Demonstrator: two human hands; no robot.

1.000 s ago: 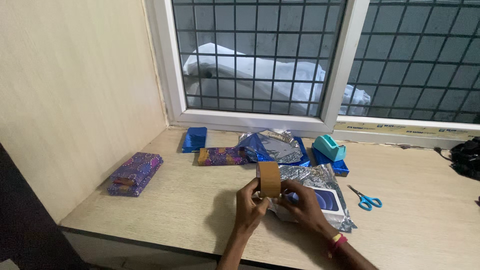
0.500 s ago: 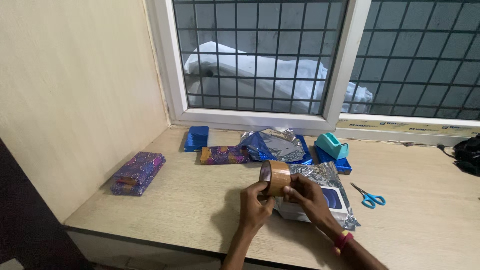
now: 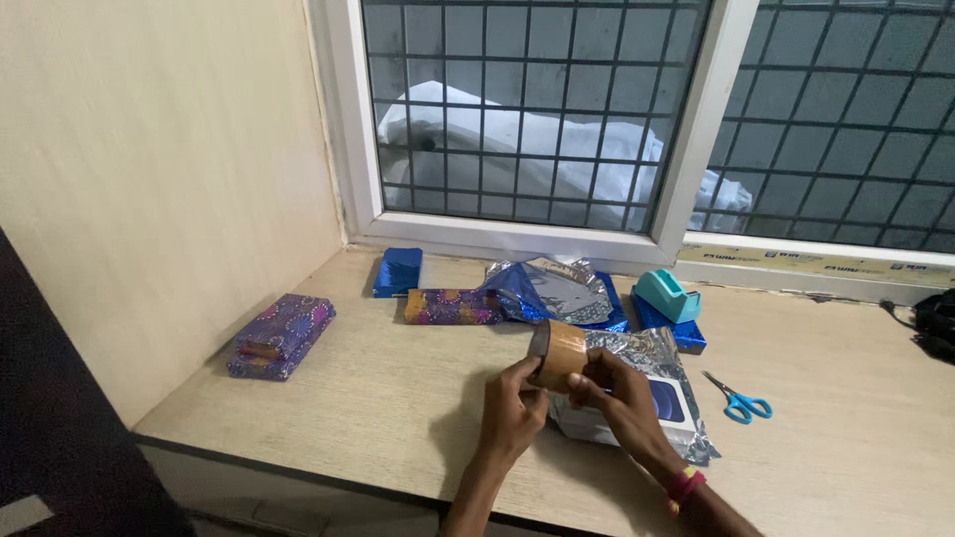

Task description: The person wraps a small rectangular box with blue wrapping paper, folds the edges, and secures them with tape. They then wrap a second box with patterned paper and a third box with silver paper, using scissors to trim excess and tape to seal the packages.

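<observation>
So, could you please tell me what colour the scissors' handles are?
Light blue; the scissors show best in the head view.

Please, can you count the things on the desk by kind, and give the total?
Tape roll, held by left hand and right hand: 1
Tape dispenser: 1
Scissors: 1
Purple wrapped parcels: 2
Blue packs: 2
Box on silver wrap: 1
Loose foil sheet: 1
Total: 9
</observation>
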